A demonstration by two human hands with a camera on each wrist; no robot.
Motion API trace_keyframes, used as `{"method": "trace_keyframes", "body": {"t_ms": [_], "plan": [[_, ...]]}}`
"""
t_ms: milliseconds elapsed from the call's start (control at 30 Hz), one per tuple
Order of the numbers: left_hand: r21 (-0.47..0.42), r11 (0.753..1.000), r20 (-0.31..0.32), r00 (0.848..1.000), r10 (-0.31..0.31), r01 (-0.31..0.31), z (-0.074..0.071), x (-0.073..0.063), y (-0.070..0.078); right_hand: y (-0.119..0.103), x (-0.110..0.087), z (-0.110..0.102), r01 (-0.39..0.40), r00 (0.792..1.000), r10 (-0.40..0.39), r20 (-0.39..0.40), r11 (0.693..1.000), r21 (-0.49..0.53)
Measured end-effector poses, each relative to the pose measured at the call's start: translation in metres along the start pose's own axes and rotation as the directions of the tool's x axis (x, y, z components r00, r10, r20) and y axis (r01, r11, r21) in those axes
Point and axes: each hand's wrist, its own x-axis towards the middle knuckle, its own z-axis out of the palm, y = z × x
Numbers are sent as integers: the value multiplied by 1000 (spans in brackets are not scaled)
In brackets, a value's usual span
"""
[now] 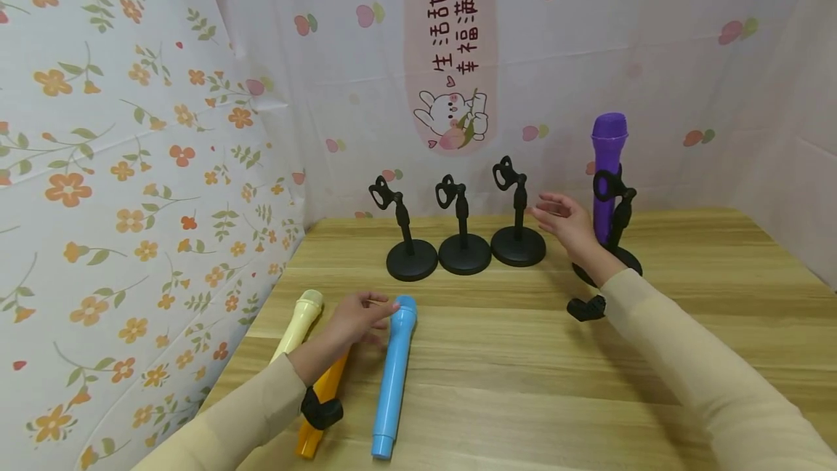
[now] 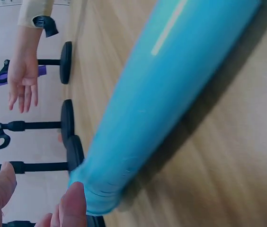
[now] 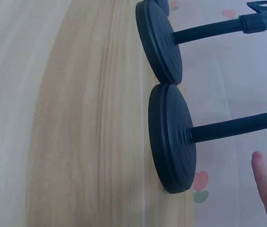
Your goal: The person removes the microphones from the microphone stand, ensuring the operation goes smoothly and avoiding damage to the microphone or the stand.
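Blue handheld microphone [image 1: 394, 384]: flat on desk [image 1: 497, 384], left hand [image 1: 356, 320] at its head

Clock positions are taken from the desk's middle in the head view, 12 at the far edge.

Blue microphone: between 8 and 9 o'clock, head toward 12. Left grip: fingers parted and relaxed beside the head, not closed round it; whether a fingertip touches cannot be told.

Orange microphone [image 1: 332, 376]: lying between 8 and 9, farther out, partly hidden by the left arm. Yellow microphone [image 1: 299, 325]: lying at 9, partly hidden likewise.

Black microphone stands, three, clips unfilled: first stand [image 1: 410, 260] between 10 and 11, second stand [image 1: 464, 256] between 11 and 12, third stand [image 1: 519, 247] just past 12; bases set close in a row.

Right hand [image 1: 567, 224]: at 1 o'clock, just beside the third stand; grip loose, holding nothing.

Purple microphone [image 1: 608, 147]: upright at the clip of the fourth stand [image 1: 621, 220], at 2; depth of seating cannot be told.

Hazards, as judged: a glancing fingertip could roll the round blue barrel toward 9, into the orange one. A nudge from the right fingers could push the third stand against its neighbour. A backward sweep of the right forearm could tip the fourth stand, top-heavy with its load.
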Motion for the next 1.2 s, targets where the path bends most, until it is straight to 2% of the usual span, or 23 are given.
{"method": "trace_keyframes", "body": {"t_ms": [233, 467, 600, 867, 1033, 1200], "plan": [[-55, 994, 39, 994, 101, -99, 12, 9, 16, 0, -10, -7, 10, 1000, -10, -10, 1000, -12], [-76, 981, 88, 978, 187, -180, 33, 19, 33, -3, -22, -14, 12, 1000, -12, 18, 1000, 4], [-99, 965, 133, 958, 256, -244, 46, 25, 42, -2, -27, -19, 32, 999, -33, 36, 999, 14], [-132, 929, 224, 902, 369, -347, 75, 39, 57, 4, -39, -32, 76, 995, -79, 56, 996, 50], [-137, 904, 228, 876, 426, -404, 92, 46, 69, 7, -46, -42, 110, 992, -113, 59, 993, 50], [-154, 890, 227, 861, 455, -430, 105, 51, 83, 9, -53, -51, 125, 990, -130, 59, 989, 80]]}}
